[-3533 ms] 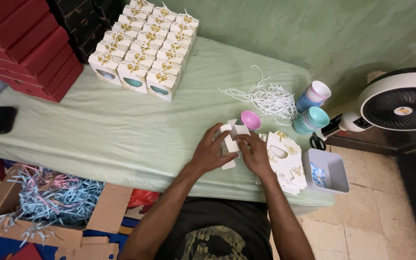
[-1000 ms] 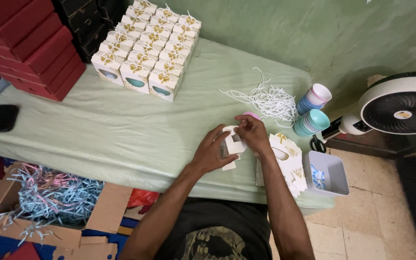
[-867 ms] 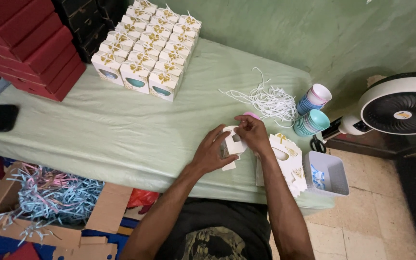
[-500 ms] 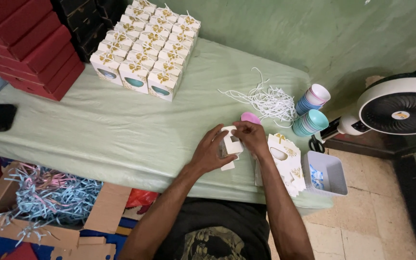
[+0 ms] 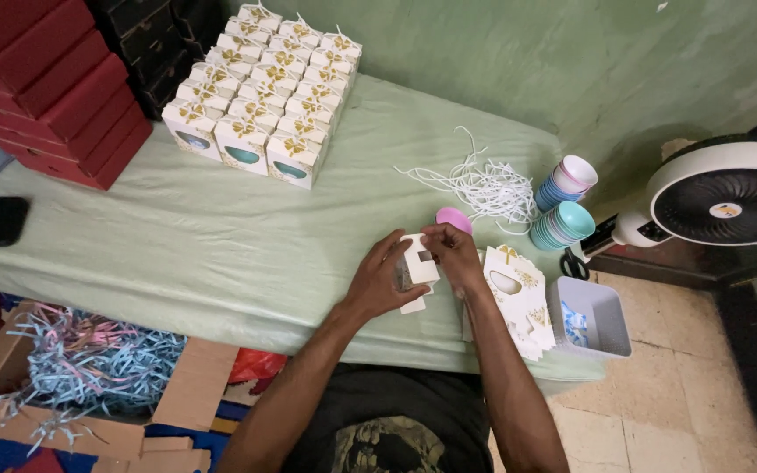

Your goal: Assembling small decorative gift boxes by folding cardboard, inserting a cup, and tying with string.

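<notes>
Both hands, left [image 5: 380, 282] and right [image 5: 454, 255], pinching white box [image 5: 418, 266] at near bench [image 5: 221, 245] edge. Pink bowl [image 5: 454, 219] just beyond. Gray bin [image 5: 590, 317] right, holding blue shreds [image 5: 575, 325].

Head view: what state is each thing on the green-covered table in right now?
Small white cardboard box: partly folded, held in both hands.
Left hand: gripping the box's left side.
Right hand: pinching its top.
Pink bowl: loose on the cloth.
Flat white box blanks: unfolded, stacked.
Finished white boxes with gold bows: closed, in rows.
Stacked bowls: nested, on their sides.
White paper shreds: loose pile.
</notes>
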